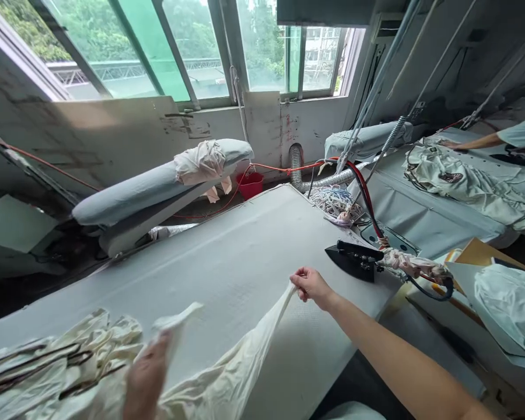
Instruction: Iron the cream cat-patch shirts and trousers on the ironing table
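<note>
A cream garment (pixel 219 379) with dark brown trim lies bunched across the near left of a padded ironing table (pixel 254 233). Pinched between the thumb and fingers of my right hand (pixel 310 286) is one edge of it, pulled up taut above the table. My left hand (pixel 147 370) is smeared by motion at the lower left; a loose piece of the same cream cloth sticks up from its closed fingers. To the right of my right hand, a black steam iron (pixel 354 256) rests on the table's right side, its handle upward and its hose wrapped in cloth.
A padded sleeve board (pixel 166 181) stands beyond the table's far edge, near a red bucket (pixel 250 185). Tangled strips (pixel 336 201) lie behind the iron. At right, a co-worker's arm (pixel 481 141) reaches over another table with a cream garment. Cables and hoses (pixel 365 192) hang nearby.
</note>
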The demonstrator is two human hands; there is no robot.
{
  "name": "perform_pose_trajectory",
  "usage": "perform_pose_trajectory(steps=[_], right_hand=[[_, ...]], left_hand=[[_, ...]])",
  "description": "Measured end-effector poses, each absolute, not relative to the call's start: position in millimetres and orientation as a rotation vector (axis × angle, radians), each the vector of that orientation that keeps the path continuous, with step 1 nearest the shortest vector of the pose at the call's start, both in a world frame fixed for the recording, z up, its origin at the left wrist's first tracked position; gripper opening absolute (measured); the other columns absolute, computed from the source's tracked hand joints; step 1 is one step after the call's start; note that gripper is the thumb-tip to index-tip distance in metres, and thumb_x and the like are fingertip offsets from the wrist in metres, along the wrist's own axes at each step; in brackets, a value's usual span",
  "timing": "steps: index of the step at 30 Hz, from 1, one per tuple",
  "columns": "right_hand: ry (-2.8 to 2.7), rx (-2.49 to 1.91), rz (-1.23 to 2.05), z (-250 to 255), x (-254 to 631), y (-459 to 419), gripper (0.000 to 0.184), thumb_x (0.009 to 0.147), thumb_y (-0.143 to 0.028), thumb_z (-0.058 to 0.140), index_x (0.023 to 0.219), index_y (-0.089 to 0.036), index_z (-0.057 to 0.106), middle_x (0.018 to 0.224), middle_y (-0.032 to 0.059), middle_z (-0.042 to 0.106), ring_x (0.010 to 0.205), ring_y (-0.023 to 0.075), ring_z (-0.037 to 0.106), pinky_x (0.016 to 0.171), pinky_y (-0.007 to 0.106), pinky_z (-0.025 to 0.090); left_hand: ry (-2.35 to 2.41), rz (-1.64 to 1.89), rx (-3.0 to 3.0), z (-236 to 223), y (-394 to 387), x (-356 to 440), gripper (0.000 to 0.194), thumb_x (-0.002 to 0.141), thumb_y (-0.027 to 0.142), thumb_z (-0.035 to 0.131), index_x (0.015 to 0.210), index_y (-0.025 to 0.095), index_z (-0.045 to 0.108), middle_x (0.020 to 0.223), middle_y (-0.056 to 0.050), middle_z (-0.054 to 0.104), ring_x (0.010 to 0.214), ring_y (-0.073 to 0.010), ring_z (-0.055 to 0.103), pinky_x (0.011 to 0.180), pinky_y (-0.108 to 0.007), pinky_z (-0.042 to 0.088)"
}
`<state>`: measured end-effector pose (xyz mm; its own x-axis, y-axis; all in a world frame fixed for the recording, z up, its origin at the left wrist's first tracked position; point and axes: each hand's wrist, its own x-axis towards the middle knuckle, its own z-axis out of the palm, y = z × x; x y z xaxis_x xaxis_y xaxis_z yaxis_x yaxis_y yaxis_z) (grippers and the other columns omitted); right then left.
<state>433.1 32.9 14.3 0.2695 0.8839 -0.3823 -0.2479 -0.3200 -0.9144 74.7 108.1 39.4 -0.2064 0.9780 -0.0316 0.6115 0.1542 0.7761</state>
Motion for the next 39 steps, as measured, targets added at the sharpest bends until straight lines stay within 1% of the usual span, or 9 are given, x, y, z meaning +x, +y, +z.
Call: perform_pose_trajectory(steps=[4, 9, 13, 16, 18, 22, 25, 32, 39], right_hand=[[-0.482, -1.370, 1.238, 18, 440, 34, 0.049, 0.067, -0.054, 0.074, 0.094, -0.023, 0.047, 0.057, -0.0100, 0.055, 0.040, 0.0110, 0.051, 0.035, 0.021, 0.035], [-0.580, -1.606, 1.257, -36, 477, -30, 0.027, 0.076, -0.041, 0.064, 0.089, -0.023, 0.048, 0.061, -0.0066, 0.058, 0.045, 0.0146, 0.057, 0.043, 0.026, 0.044], [-1.087, -1.962, 0.905, -31, 553, -60, 0.021, 0.083, -0.035, 0.058, 0.096, -0.020, 0.064, 0.097, 0.0102, 0.074, 0.090, 0.0258, 0.071, 0.083, 0.040, 0.056], [-1.353, -2.107, 0.274, -7, 621, -36, 0.046, 0.093, -0.045, 0.051, 0.129, -0.018, 0.062, 0.138, 0.0175, 0.062, 0.131, 0.0334, 0.055, 0.110, 0.049, 0.043], [-1.483, -2.258, 0.206, 5, 649, -13, 0.052, 0.096, -0.053, 0.046, 0.129, -0.017, 0.064, 0.135, 0.0195, 0.065, 0.127, 0.0365, 0.058, 0.107, 0.051, 0.044], [-1.812, -2.365, 0.716, 28, 628, -1, 0.046, 0.095, -0.056, 0.050, 0.110, -0.020, 0.074, 0.113, 0.0153, 0.076, 0.103, 0.0322, 0.071, 0.089, 0.040, 0.053], [-2.119, -2.200, 0.905, 56, 536, -10, 0.037, 0.091, -0.050, 0.059, 0.110, -0.021, 0.073, 0.113, 0.0144, 0.076, 0.103, 0.0322, 0.072, 0.084, 0.036, 0.053], [-2.399, -1.857, 1.203, 59, 287, 18, 0.035, 0.085, -0.047, 0.064, 0.105, -0.020, 0.072, 0.103, 0.0148, 0.078, 0.093, 0.0339, 0.074, 0.072, 0.036, 0.054], [-1.569, -2.412, 1.079, 17, 472, 14, 0.033, 0.094, -0.040, 0.051, 0.102, -0.014, 0.070, 0.094, 0.0151, 0.076, 0.088, 0.0279, 0.072, 0.073, 0.034, 0.054]], left_hand=[[1.584, 0.780, 1.608, 24, 101, 197, 0.049, 0.087, 0.058, 0.046, 0.099, 0.018, 0.073, 0.100, -0.009, 0.078, 0.110, -0.0318, 0.068, 0.099, -0.043, 0.054], [1.247, 0.508, 1.859, -46, 9, 339, 0.052, 0.087, 0.048, 0.052, 0.126, 0.017, 0.070, 0.147, -0.017, 0.058, 0.143, -0.0347, 0.047, 0.121, -0.054, 0.035], [0.753, 0.196, 1.926, -53, -30, 340, 0.038, 0.087, 0.045, 0.064, 0.120, 0.030, 0.075, 0.141, -0.008, 0.065, 0.136, -0.0288, 0.056, 0.119, -0.048, 0.039], [1.028, 0.270, 1.850, -41, -10, 278, 0.031, 0.092, 0.048, 0.056, 0.102, 0.028, 0.077, 0.110, -0.007, 0.078, 0.107, -0.0247, 0.070, 0.097, -0.039, 0.054], [1.517, 0.429, 1.875, -37, 10, 215, 0.032, 0.092, 0.044, 0.053, 0.100, 0.022, 0.074, 0.105, -0.011, 0.076, 0.103, -0.0273, 0.070, 0.091, -0.039, 0.054], [2.272, 0.360, 1.901, -42, 35, 98, 0.031, 0.083, 0.038, 0.057, 0.101, 0.016, 0.070, 0.110, -0.017, 0.072, 0.109, -0.0336, 0.065, 0.096, -0.044, 0.048], [2.105, 0.169, 1.839, -44, 42, 58, 0.028, 0.087, 0.041, 0.048, 0.085, 0.022, 0.070, 0.095, -0.009, 0.075, 0.094, -0.0274, 0.068, 0.084, -0.035, 0.048], [1.918, 0.426, 1.515, -13, 49, 52, 0.042, 0.076, 0.055, 0.048, 0.077, 0.022, 0.074, 0.085, -0.006, 0.077, 0.086, -0.0251, 0.069, 0.075, -0.030, 0.047], [1.601, 0.732, 1.042, -17, 25, 50, 0.051, 0.060, 0.072, 0.063, 0.060, 0.021, 0.057, 0.052, 0.002, 0.055, 0.050, -0.0144, 0.049, 0.050, -0.026, 0.040]])
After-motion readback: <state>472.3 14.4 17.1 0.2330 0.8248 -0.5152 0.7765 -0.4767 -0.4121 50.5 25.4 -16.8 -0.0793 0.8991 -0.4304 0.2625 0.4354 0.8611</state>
